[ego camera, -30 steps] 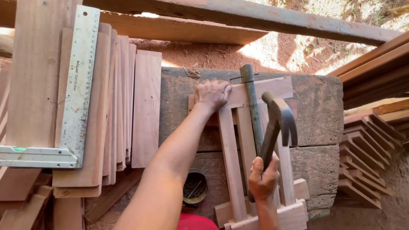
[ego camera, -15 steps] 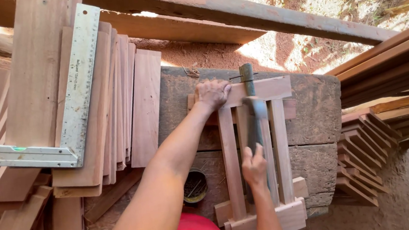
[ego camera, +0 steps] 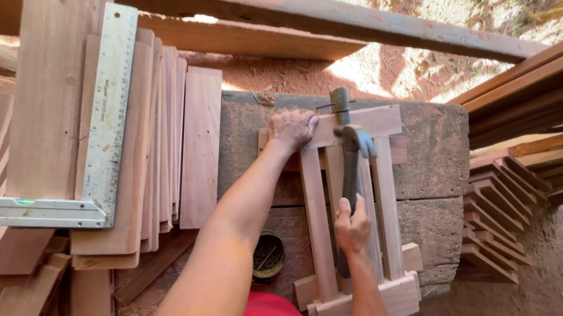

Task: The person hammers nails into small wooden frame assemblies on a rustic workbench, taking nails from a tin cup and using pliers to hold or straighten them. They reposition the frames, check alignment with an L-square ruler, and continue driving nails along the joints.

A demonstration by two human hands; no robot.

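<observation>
On the slatted frame (ego camera: 351,206), hammer (ego camera: 351,166) in clenched right grip (ego camera: 352,224); left grip (ego camera: 291,128) pressing flat.

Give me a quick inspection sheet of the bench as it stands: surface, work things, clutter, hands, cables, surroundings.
Surface: worn stone-like block, dusty, bearing the work.
Job's things: slatted wooden frame lying flat; hammer with its head at the frame's top rail.
Clutter: small round tin beside the frame; metal square on stacked boards.
Hands: left hand pressing the top rail; right hand in a closed grip on the hammer handle.
Cables: nothing seen.
Surroundings: stepped wood pieces to one side, long beam above, reddish earth.
</observation>
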